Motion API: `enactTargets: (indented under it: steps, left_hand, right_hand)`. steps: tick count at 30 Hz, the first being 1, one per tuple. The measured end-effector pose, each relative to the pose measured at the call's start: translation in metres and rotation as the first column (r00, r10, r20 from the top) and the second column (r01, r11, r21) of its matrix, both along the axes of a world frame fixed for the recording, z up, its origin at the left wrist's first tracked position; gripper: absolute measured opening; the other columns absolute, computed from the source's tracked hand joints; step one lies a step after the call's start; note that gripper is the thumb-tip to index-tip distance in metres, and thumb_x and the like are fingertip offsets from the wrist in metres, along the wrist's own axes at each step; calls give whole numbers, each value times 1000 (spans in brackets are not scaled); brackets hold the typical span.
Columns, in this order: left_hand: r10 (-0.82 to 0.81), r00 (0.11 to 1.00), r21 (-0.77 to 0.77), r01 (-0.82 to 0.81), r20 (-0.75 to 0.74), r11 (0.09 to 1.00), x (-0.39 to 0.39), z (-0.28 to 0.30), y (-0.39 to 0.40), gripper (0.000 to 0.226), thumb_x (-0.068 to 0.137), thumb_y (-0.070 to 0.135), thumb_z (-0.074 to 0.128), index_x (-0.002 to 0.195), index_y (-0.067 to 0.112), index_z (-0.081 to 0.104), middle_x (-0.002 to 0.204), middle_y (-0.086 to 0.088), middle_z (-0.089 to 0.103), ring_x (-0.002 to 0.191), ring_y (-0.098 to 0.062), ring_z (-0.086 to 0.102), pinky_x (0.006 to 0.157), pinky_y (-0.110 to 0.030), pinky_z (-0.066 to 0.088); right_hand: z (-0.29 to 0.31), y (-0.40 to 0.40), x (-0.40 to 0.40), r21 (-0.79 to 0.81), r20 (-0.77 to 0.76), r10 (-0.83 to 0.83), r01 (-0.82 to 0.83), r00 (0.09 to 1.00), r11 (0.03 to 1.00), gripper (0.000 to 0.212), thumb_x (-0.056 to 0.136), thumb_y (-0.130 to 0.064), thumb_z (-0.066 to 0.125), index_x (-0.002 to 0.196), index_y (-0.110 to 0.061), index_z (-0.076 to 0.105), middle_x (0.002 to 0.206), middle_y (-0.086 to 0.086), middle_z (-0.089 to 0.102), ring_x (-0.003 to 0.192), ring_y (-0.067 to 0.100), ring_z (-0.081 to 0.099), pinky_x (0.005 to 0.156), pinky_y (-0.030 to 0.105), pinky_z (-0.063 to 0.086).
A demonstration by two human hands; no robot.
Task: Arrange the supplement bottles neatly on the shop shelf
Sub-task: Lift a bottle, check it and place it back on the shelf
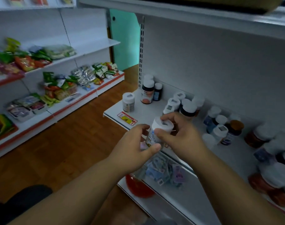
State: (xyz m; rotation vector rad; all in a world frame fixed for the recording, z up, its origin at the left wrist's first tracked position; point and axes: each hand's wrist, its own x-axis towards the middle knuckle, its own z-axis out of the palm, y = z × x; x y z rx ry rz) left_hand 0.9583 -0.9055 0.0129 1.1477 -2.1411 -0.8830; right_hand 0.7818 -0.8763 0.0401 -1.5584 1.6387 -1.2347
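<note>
White shop shelf (pixel 143 111), bottles scattered unevenly.
Left hand (pixel 135 143) and right hand (pixel 177 135) both grip one white-capped bottle (pixel 159 129) above the front edge; it likely needs placing upright in a row.

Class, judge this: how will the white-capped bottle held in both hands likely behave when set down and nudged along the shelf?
The white-capped bottle looks rigid, so it should probably slide rather than flex. It is taller than wide, so a high push may tip it. Being round, it would likely roll if toppled on the shelf.
</note>
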Motion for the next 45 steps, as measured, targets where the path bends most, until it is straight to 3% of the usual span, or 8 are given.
enactTargets:
  steps: [8, 15, 18, 21, 25, 30, 40, 45]
  left_hand:
    - [-25, 998, -79, 30, 65, 996, 16, 6, -102, 65, 78, 71, 53, 130, 33, 44, 117, 14, 54, 103, -4, 51, 84, -35, 50]
    - [-119, 955, -413, 227, 272, 882, 39, 5, -198, 70, 77, 64, 60, 134, 24, 45, 130, 3, 50, 118, -16, 43, 95, -25, 34]
    - [-182, 886, -498, 398, 427, 770, 42, 4, -243, 75, 75, 53, 66, 139, 21, 40, 140, -4, 42, 128, -25, 37, 103, -36, 34]
    - [-270, 771, -382, 546, 576, 745, 38, -5, -271, 90, 76, 54, 64, 148, 25, 19, 155, -8, 21, 142, -29, 18, 110, -45, 26]
    - [-412, 594, -187, 698, 691, 691, 30, -18, -288, 103, 78, 35, 68, 153, 29, -2, 154, -8, 18, 130, -36, 32, 105, -46, 38]
    - [-408, 596, -241, 723, 691, 647, 27, -26, -293, 90, 83, 19, 61, 153, 22, 4, 141, -12, 30, 113, -34, 41, 92, -43, 46]
    - [-409, 580, -240, 737, 705, 632, 27, -25, -292, 91, 84, 29, 60, 153, 19, 1, 143, -12, 29, 118, -32, 39, 98, -42, 43]
    - [-343, 707, -420, 666, 618, 617, 33, -7, -278, 82, 80, 47, 53, 150, 19, 21, 153, -11, 26, 141, -31, 19, 110, -45, 25]
  right_hand:
    - [6, -88, 16, 34, -65, 43, -40, 997, 999, 33, 73, -36, 76, 98, -45, 55, 107, -27, 62, 93, -12, 59, 68, 3, 45]
    - [-13, -138, 43, 62, -175, -179, 192, 968, 979, 35, 69, -42, 76, 96, -41, 54, 100, -48, 50, 89, -15, 54, 65, 4, 42]
    - [-31, -157, 58, 69, -265, -281, 309, 922, 948, 34, 73, -34, 77, 99, -34, 55, 98, -29, 57, 88, -4, 55, 69, 16, 45]
    - [-44, -169, 71, 115, -349, -328, 387, 878, 915, 33, 77, -30, 74, 104, -26, 55, 103, -5, 56, 90, 12, 54, 77, 33, 47]
    - [-53, -177, 85, 120, -413, -344, 425, 843, 897, 32, 82, -27, 69, 110, -23, 54, 106, 3, 53, 91, 15, 52, 72, 26, 39]
    - [-56, -178, 89, 119, -504, -319, 431, 803, 895, 38, 81, -21, 72, 113, -16, 52, 108, 8, 51, 93, 23, 54, 79, 34, 44]
    - [-54, -181, 99, 123, -533, -345, 474, 773, 872, 39, 83, -17, 69, 117, -12, 52, 114, 11, 50, 99, 28, 54, 84, 37, 44]
    - [-48, -164, 108, 123, -533, -392, 527, 750, 841, 62, 90, -27, 64, 145, -18, 35, 154, 15, 25, 141, 30, 26, 114, 35, 23]
